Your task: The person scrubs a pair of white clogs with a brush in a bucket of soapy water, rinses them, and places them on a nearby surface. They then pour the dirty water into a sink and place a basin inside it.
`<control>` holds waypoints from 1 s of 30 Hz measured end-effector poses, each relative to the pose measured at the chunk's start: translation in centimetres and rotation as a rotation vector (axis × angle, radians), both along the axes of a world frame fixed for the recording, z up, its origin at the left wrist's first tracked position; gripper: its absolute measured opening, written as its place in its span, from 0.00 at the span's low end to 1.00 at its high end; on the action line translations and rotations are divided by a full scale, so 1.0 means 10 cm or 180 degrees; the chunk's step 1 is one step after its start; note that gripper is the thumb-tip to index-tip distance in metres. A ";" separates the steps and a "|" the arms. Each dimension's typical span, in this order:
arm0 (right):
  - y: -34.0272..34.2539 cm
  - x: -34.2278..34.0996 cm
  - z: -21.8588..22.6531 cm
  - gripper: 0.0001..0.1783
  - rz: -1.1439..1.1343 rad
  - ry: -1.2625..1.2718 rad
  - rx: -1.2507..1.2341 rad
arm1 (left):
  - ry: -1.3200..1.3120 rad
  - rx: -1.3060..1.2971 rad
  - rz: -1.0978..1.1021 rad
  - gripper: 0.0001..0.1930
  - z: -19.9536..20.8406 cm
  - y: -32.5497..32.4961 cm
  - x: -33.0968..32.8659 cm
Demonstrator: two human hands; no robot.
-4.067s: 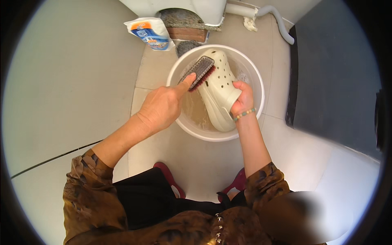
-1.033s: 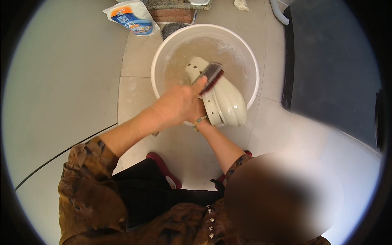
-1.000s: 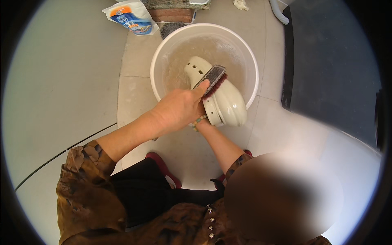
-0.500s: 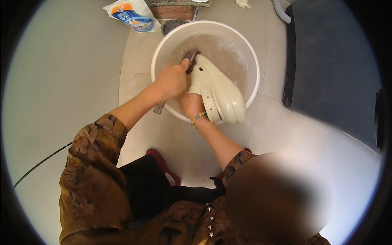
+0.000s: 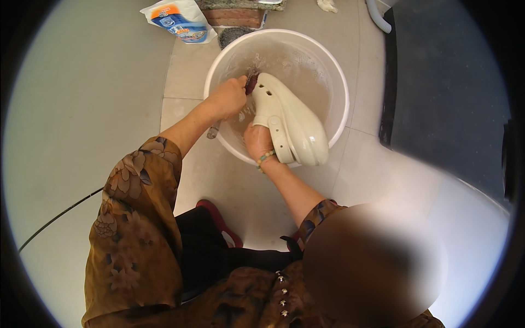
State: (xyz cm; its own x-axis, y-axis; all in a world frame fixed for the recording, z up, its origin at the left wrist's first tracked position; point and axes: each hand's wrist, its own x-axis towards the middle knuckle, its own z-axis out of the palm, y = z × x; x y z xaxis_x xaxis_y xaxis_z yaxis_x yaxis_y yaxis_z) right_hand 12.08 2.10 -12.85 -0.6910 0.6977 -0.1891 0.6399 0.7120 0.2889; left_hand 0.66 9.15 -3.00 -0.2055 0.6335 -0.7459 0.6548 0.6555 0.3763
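A cream-coloured clog point(image 5: 295, 117) is held over the white basin point(image 5: 345, 98), its toe end pointing toward the far left side and its sole turned away. My right hand point(image 5: 258, 141) reaches into the shoe's opening beside the heel strap, and its fingers are partly hidden inside. Closed around a scrub brush point(image 5: 251, 83) with dark red bristles, my left hand point(image 5: 227, 98) presses it to the clog's tip. The brush's clear handle end sticks out below that hand, over the basin's near-left rim. Cloudy brownish water point(image 5: 311, 82) with some suds fills the basin.
Behind the basin lie a grey scouring pad point(image 5: 234, 36), a detergent pouch point(image 5: 183, 22) and a reddish brick-like block point(image 5: 235, 18). A grey hose point(image 5: 378, 17) and a dark panel point(image 5: 443, 87) stand on the right. A black cable point(image 5: 60, 214) runs at left.
My left hand has shifted a little away from me along with the brush, whose bristles now sit at the clog's tip. The clog and my right hand have barely moved.
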 end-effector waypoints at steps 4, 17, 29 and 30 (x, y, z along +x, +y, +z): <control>0.04 -0.02 -0.16 0.12 -0.1489 0.2845 -0.1495 | 0.0113 0.0854 -0.0649 0.24 0.05 -0.27 0.08; 0.05 0.00 0.19 0.13 -0.1592 0.2110 -0.1024 | 0.0285 0.0639 -0.0320 0.24 -0.37 -0.23 -0.17; 0.37 0.10 0.50 0.08 -0.1133 0.3745 -0.0464 | 0.0475 0.1347 -0.0926 0.24 -0.64 -0.48 -0.22; 0.41 0.17 0.62 0.07 -0.1156 0.3908 -0.0872 | 0.0376 0.1009 -0.0902 0.22 -0.43 -0.42 -0.08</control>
State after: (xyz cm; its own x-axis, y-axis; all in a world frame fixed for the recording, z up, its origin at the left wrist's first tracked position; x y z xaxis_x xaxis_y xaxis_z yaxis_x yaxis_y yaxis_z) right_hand 13.82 6.20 -6.68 -0.2950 0.9192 0.2610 0.5476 0.3865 -0.7422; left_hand -0.18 4.98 -7.33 -0.0630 0.8709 -0.4873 0.8427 0.3080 0.4416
